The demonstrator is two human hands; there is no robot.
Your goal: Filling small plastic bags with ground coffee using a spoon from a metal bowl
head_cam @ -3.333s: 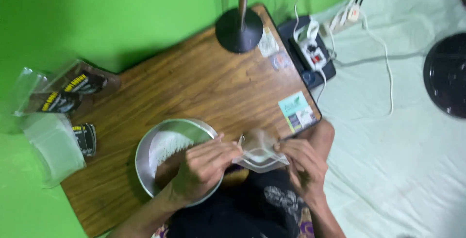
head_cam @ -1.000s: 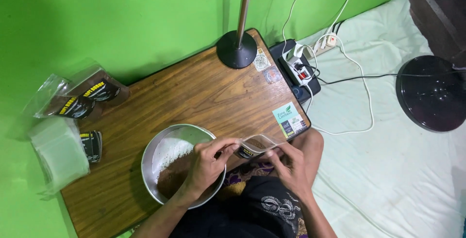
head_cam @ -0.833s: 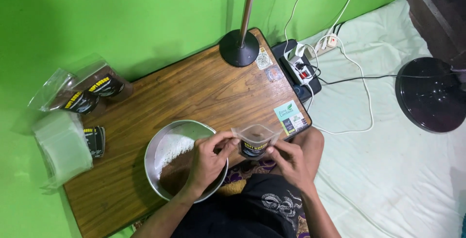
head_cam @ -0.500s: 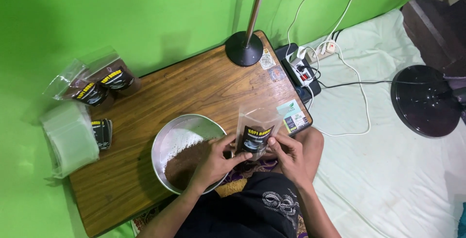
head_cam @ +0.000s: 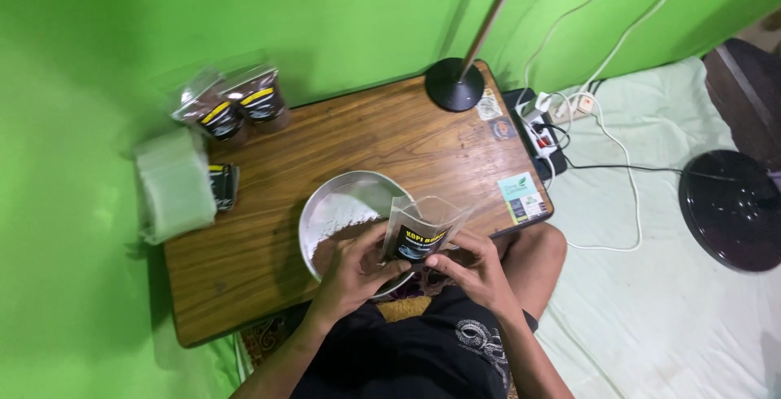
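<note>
Both hands hold a clear plastic pouch [head_cam: 421, 230] with a dark label, upright and with its mouth spread, at the near edge of the wooden table [head_cam: 268, 252]. My left hand [head_cam: 358, 265] grips its lower left side over a metal bowl [head_cam: 342, 208]. Brown powder [head_cam: 329, 254] lies in the bowl's near part. My right hand [head_cam: 476, 267] pinches the pouch's lower right corner.
Two filled pouches [head_cam: 236, 106] stand at the table's far left, beside a stack of clear empty bags [head_cam: 172, 191] and a flat labelled pouch [head_cam: 224, 185]. A black lamp base [head_cam: 454, 83] sits at the far edge. A power strip [head_cam: 537, 126], cables and a round fan base [head_cam: 732, 208] lie to the right.
The pouch was held flat between my hands; it has been turned upright and its mouth opened. The camera view has shifted, so the table sits more to the right.
</note>
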